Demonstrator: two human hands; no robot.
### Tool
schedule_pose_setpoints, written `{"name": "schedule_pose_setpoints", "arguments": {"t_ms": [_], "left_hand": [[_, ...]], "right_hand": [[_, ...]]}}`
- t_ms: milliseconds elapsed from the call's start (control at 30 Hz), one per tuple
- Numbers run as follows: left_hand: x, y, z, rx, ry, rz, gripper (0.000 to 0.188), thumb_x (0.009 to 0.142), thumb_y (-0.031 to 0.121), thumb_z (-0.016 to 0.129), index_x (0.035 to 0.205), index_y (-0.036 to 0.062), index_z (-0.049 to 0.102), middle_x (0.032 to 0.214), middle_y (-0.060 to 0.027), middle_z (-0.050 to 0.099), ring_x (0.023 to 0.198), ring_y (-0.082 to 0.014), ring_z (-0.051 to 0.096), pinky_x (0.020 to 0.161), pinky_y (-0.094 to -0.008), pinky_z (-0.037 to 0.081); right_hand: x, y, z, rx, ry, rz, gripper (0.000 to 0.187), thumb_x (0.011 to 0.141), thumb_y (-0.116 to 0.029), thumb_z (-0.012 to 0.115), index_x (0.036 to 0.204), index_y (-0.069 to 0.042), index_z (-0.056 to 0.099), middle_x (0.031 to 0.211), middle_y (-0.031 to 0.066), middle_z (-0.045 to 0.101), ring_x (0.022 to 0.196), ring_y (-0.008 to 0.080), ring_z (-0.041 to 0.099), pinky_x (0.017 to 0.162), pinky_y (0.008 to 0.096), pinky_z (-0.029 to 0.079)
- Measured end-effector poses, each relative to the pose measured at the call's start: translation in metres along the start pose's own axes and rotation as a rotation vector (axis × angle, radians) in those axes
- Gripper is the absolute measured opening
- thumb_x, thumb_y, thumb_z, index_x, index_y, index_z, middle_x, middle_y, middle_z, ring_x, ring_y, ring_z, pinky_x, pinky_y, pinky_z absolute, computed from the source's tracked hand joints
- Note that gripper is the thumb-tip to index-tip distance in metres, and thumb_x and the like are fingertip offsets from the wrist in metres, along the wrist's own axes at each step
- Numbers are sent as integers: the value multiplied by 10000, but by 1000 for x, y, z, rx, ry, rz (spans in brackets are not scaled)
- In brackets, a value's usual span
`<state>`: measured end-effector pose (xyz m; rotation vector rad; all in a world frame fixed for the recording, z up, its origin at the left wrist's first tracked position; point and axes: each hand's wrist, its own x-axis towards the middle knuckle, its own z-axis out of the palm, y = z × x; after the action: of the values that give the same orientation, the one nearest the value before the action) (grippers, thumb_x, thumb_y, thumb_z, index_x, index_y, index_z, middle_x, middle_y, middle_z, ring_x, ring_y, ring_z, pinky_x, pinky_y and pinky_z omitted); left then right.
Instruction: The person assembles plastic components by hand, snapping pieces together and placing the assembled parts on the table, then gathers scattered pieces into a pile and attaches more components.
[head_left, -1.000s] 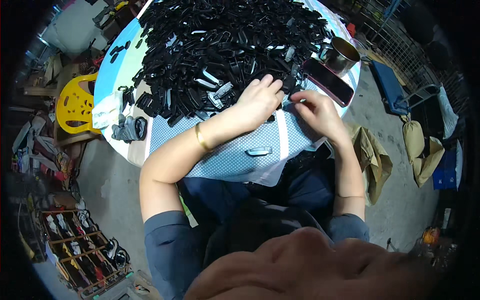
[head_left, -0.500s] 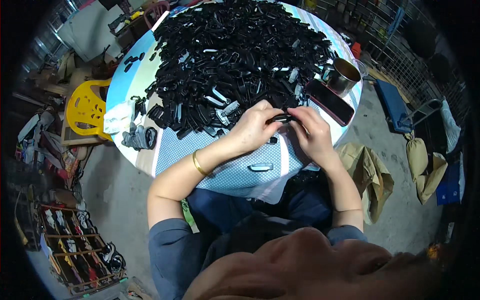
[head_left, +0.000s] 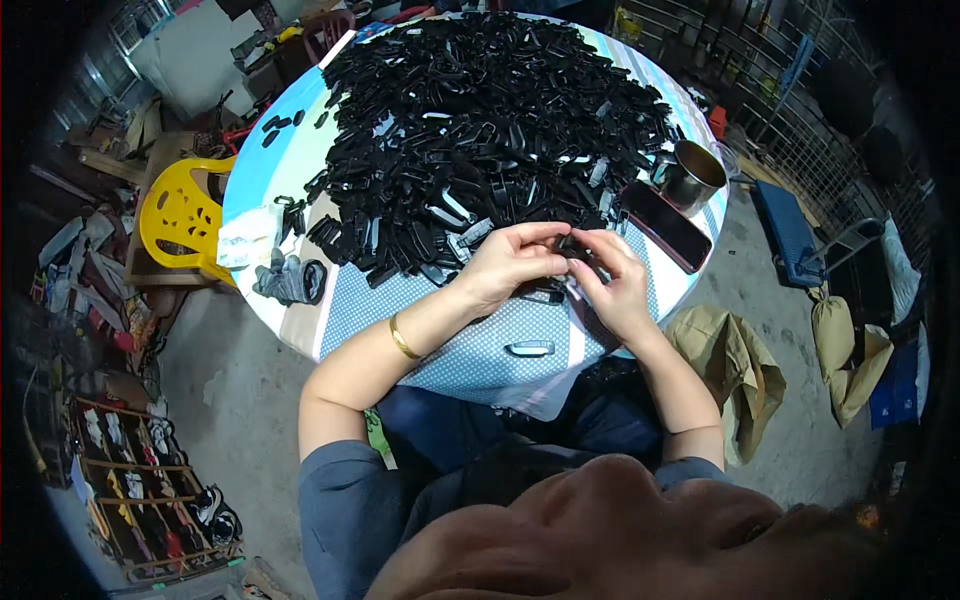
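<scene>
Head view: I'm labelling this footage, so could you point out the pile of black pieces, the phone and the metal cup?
Pile of black pieces (head_left: 490,115): head view, middle of the heap.
Phone (head_left: 666,227): head view, dark screen.
Metal cup (head_left: 685,190): head view, outer wall.

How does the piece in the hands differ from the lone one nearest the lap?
The held piece is between the left hand and right hand; the lone piece lies on the cloth. The held piece is mostly covered and looks dark; the lone piece is uncovered, with a pale face and dark rim. Both show dark parts.
</scene>
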<state>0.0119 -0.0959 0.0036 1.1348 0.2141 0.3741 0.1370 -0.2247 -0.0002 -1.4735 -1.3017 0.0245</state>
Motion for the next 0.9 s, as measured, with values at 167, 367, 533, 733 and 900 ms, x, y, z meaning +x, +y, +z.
{"name": "schedule_pose_setpoints", "arguments": {"t_ms": [167, 367, 533, 733, 900], "left_hand": [[-5, 11, 6, 394, 32, 154, 253, 803, -5, 628, 1054, -37, 628, 967, -65, 598, 846, -110, 605, 753, -222, 510], [-5, 3, 5, 682, 74, 343, 260, 794, 18, 632, 1052, -17, 645, 998, -77, 609, 854, -126, 605, 753, -235, 503], [-6, 3, 7, 618, 89, 374, 295, 800, -4, 626, 1094, -6, 634, 1043, -76, 627, 851, -111, 594, 767, -217, 485], [-7, -2, 13, 388, 111, 176, 351, 849, 14, 591, 1193, -43, 549, 1126, -120, 612, 1005, -149, 584, 861, -267, 483], [-8, 11, 12, 424, -15, 232, 293, 864, 14, 538, 1151, -20, 590, 1115, -98, 597, 1009, -159, 572, 887, -269, 453]], "right_hand": [[-4, -2, -4, 125, -2, -5, 308, 723, -31, 701, 1024, 13, 651, 969, 148, 627, 882, 230, 621, 743, 302, 503], [-2, 2, -4, 41, -21, -66, 307, 716, -31, 707, 1015, 15, 651, 952, 148, 633, 848, 243, 631, 720, 305, 507], [0, -4, -1, -23, 49, -147, 314, 697, -20, 714, 1004, 4, 652, 911, 143, 628, 828, 259, 620, 711, 319, 503], [-3, 2, 7, -140, 95, -192, 310, 678, -71, 751, 950, -7, 616, 914, 126, 609, 804, 242, 608, 672, 321, 501], [-4, 7, -4, 251, -138, 274, 356, 724, -170, 755, 980, 19, 597, 896, 101, 628, 684, 228, 604, 617, 288, 491]]}}
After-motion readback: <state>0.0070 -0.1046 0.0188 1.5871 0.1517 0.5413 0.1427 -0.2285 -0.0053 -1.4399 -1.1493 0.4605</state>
